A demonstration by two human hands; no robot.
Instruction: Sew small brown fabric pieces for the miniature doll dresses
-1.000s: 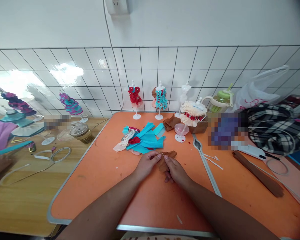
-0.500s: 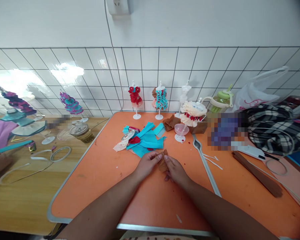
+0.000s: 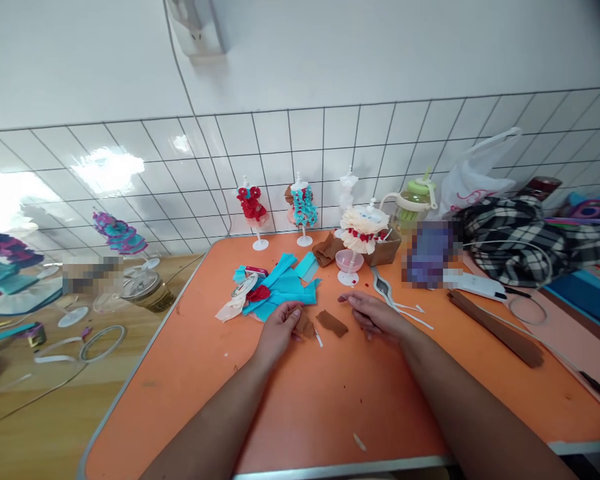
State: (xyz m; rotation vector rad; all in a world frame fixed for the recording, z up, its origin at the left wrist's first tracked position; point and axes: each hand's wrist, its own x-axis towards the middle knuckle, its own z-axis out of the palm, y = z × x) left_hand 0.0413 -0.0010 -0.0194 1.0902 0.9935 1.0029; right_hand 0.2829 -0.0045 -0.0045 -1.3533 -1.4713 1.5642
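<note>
Black-and-white plaid cloth point(image 3: 500, 247), white plastic bag point(image 3: 473, 180), green-lidded bottle point(image 3: 416, 203), wall socket point(image 3: 198, 33)

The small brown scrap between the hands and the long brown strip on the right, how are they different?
The small brown scrap is short, but the long brown strip is much longer. The scrap lies between the left hand and the right hand, while the strip lies farther right. The scrap looks lighter; the strip looks darker. Both are brown and lie on the orange table.
</note>
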